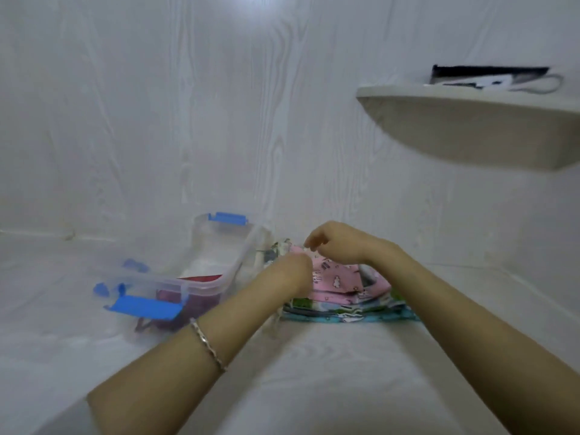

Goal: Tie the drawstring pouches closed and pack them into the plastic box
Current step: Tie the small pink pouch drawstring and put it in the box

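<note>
Your right hand (339, 246) pinches the mouth of the pink pouch (335, 279) with curled fingertips. Your left hand (292, 274) meets it there, fingers hidden, grip impossible to tell. The pouch tops a stack just beside the plastic box (201, 285); its print is too blurred to read.

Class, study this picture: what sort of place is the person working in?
Probably a small indoor work corner at home: white wood-grain wall panels, a corner shelf fixed to the wall, and a clear plastic box beside stacked fabric drawstring pouches on the white surface.
</note>
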`<action>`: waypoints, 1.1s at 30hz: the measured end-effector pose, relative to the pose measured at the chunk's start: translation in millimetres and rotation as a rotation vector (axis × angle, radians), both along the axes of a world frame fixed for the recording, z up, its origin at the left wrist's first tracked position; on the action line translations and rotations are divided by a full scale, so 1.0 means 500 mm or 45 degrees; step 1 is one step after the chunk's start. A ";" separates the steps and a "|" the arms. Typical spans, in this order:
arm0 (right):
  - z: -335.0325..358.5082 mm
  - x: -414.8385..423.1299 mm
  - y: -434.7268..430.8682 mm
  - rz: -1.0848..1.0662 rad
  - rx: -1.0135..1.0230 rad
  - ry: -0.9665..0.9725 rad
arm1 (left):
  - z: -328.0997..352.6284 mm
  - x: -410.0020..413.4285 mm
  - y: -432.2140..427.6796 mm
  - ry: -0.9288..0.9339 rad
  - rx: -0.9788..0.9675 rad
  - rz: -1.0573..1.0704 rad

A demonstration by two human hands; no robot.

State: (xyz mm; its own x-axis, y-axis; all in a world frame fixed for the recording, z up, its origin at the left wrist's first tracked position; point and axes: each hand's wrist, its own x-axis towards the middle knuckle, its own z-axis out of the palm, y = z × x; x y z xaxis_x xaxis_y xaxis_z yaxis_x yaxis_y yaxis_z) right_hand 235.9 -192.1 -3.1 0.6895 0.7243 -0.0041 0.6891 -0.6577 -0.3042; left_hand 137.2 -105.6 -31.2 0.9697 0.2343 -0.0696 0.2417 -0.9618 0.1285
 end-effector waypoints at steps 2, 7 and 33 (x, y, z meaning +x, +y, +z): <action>-0.076 0.023 -0.008 -0.036 0.032 0.035 | -0.075 0.013 -0.008 0.002 -0.047 0.083; -0.202 0.057 0.067 -0.184 0.316 0.060 | -0.167 0.017 0.000 -0.112 -0.056 0.248; -0.192 -0.019 -0.193 -0.064 0.605 0.674 | -0.201 0.034 0.012 -1.028 -1.556 0.397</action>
